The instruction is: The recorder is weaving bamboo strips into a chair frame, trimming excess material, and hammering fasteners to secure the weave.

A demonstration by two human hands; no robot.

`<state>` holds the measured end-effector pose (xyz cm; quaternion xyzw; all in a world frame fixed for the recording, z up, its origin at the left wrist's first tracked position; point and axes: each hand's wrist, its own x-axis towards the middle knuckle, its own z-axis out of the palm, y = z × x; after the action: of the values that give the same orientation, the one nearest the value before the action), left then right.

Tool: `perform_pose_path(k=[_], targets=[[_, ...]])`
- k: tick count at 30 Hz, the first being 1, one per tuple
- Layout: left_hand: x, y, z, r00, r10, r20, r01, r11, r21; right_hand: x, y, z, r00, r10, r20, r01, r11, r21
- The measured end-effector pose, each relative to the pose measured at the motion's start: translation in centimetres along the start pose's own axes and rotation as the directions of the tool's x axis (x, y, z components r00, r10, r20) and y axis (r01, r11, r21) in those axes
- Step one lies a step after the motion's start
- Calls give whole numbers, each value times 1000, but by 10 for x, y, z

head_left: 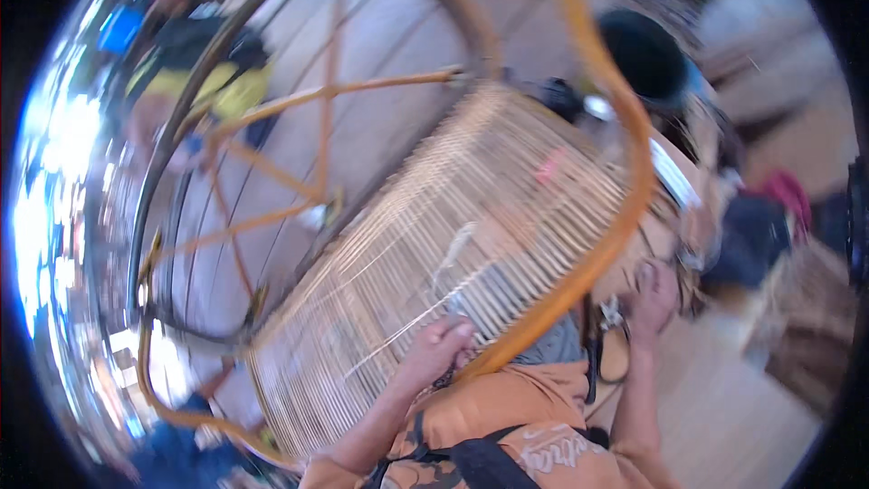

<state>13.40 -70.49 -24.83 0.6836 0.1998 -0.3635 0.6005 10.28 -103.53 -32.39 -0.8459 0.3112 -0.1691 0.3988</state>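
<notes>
Slatted panel (425, 226) spans before the lap (507, 398). Left hand (439, 349) curls at its near edge; right hand (654, 299) stands outside; neither grip can be told. Uneven pulling could displace slats.

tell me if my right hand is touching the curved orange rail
Apart: the head view shows the right hand to the right of the curved orange rail, with a visible gap between them.

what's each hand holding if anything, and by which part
Cannot be told; the left hand is curled at the slatted panel, the right hand apart from it.
</notes>
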Motion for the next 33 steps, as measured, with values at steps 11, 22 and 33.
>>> perform_pose_path(k=[11, 22, 33], targets=[[-12, -43, -80, 965, -124, -230, 116, 992, -50, 75, -190, 238, 349, -817, 458, 795, 517, 316], [46, -52, -187, 829, -122, -545, 67, 991, -120, 63, -204, 392, 198, -412, 890, 915, 404, -16], [67, -67, -190, 906, -117, -406, 25, 974, -225, 72, -202, 387, 144, -333, 932, 947, 320, -32]])
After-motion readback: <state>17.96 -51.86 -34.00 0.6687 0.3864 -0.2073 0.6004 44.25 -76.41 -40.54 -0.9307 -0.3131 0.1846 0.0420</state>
